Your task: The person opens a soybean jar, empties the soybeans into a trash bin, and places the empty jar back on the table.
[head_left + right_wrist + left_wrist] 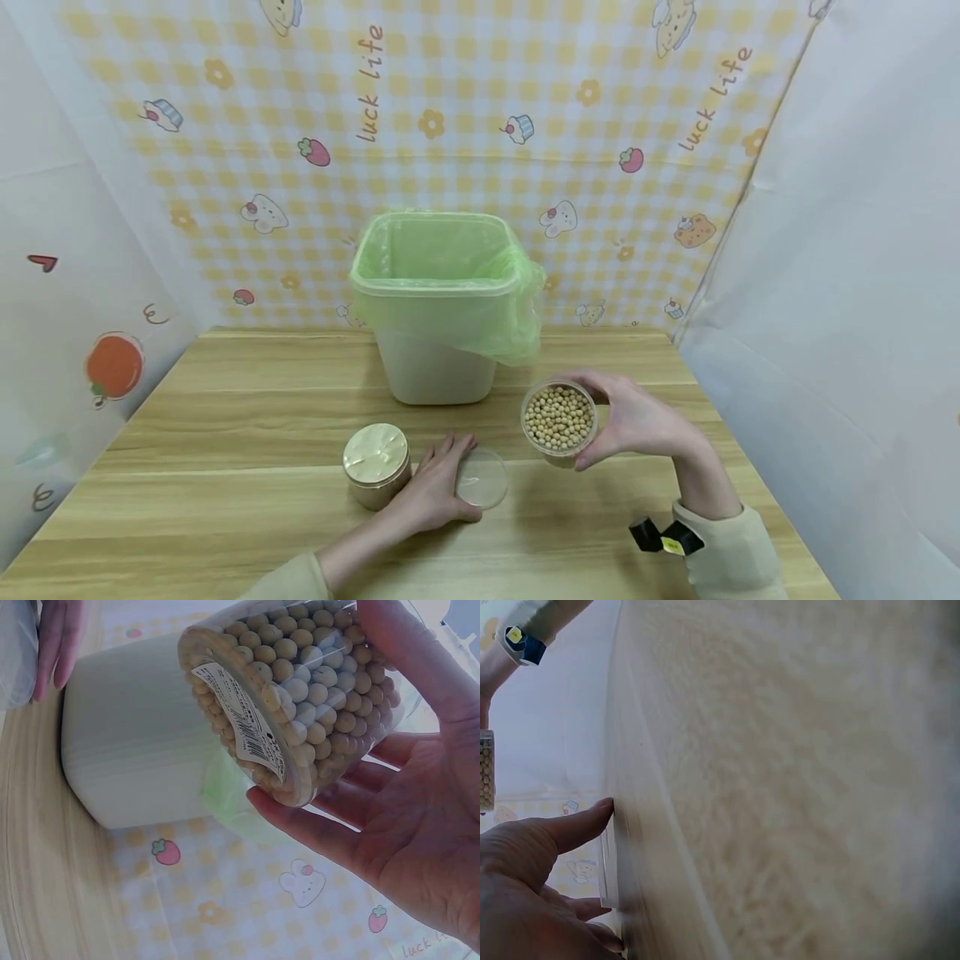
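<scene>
Soybeans fill the open jar (559,419) that my right hand (637,421) holds just above the desk (225,467), fingers curled round its clear wall, mouth up so nothing spills. From the right wrist view the grip is plain: fingertips (300,817) under the labelled side, thumb over the far side. The jar hangs in front of the bin (442,308), a little to its right and apart from it.

My left hand (435,492) lies flat on the desk, fingers straight, their tips on the clear lid (482,477), which I judge it is pinning down so it does not slide. That hand clasps nothing.

By count: two jars, the open one and a closed jar (377,463) with a pale gold lid standing just left of my left hand; one loose lid; one bin, lined with a green bag (480,317) folded over its rim to keep it open.
</scene>
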Demonstrator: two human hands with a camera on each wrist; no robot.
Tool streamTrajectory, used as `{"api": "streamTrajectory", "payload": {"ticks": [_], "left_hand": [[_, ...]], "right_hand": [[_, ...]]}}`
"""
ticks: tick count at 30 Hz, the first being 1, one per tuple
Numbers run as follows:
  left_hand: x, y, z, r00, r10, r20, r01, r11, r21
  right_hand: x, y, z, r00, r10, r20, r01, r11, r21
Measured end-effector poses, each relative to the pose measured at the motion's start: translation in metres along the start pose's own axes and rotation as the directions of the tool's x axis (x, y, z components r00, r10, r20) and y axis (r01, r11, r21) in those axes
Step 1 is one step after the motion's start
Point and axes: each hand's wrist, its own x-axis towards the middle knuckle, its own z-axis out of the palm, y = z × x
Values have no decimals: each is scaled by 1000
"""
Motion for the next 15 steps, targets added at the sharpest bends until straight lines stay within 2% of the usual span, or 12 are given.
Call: {"api": "streamTrajectory", "payload": {"ticks": [7, 12, 15], "left_hand": [[-6, 4, -7, 1000, -2, 23, 4, 998, -65], [-9, 9, -19, 999, 48, 20, -46, 991, -125], [-11, 12, -28, 998, 70, -3, -70, 987, -142]], "right_hand": [[1, 0, 1, 1000, 15, -12, -15, 1000, -13], [1, -1, 2, 1000, 20, -20, -21, 999, -24], [1, -2, 2, 999, 28, -26, -29, 999, -29]]}}
